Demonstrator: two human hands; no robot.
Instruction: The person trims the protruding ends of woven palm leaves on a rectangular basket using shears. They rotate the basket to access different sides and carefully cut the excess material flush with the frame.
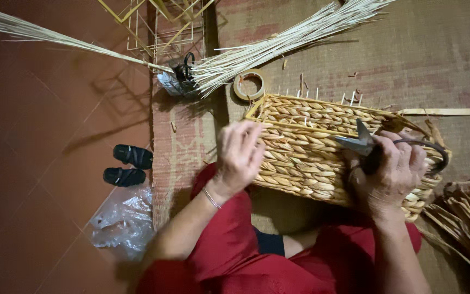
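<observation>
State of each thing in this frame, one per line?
woven basket: unfinished, stakes sticking up, on its side
shears: gripped in right hand, blades look closed
left hand: resting on basket
tape roll: flat on mat
sandals: paired, off

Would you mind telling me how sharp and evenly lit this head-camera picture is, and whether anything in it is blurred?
In the head view the left hand is smeared by motion blur, while the right hand, its scissors and the woven basket are fairly sharp; light is dim and warm, with hard shadows from the wire frame on the floor; no glare; the edges bend slightly.
</observation>
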